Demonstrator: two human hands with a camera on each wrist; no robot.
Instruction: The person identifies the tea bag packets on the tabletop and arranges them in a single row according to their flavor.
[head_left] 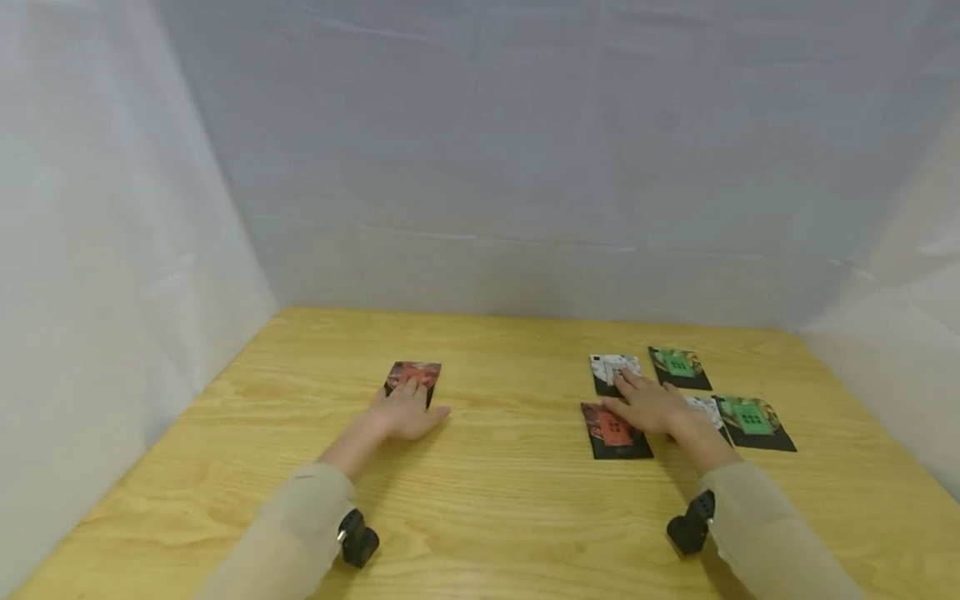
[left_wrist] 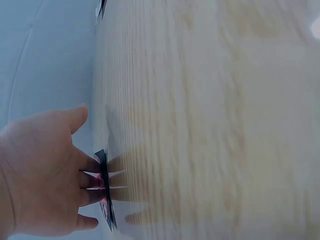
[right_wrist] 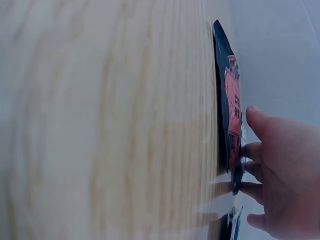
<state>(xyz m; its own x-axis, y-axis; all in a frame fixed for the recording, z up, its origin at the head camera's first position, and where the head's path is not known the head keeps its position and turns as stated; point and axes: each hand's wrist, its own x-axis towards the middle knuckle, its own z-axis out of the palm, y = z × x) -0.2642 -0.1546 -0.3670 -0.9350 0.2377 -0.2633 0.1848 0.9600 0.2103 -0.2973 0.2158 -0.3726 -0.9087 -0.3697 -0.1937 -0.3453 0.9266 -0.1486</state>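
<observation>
My left hand (head_left: 406, 413) lies palm down with straight fingers on a flat red-and-black packet (head_left: 420, 372) at the left of the table. In the left wrist view, the fingertips of the left hand (left_wrist: 47, 172) touch that packet (left_wrist: 103, 175), seen edge on. My right hand (head_left: 654, 407) reaches over the packets on the right, its extended fingertips at a white-and-black packet (head_left: 606, 384). Just below its thumb lies another red-and-black packet (head_left: 615, 433). The right wrist view shows the red packet (right_wrist: 233, 100) beside the thumb of the right hand (right_wrist: 290, 175).
A second white packet (head_left: 708, 408) is partly hidden under the right forearm. Two green-and-black packets (head_left: 678, 365) lie further right, one behind the other. Pale sheets (head_left: 480, 167) hang behind and beside the wooden table (head_left: 510, 500). Each wrist carries a small black camera (head_left: 358, 540).
</observation>
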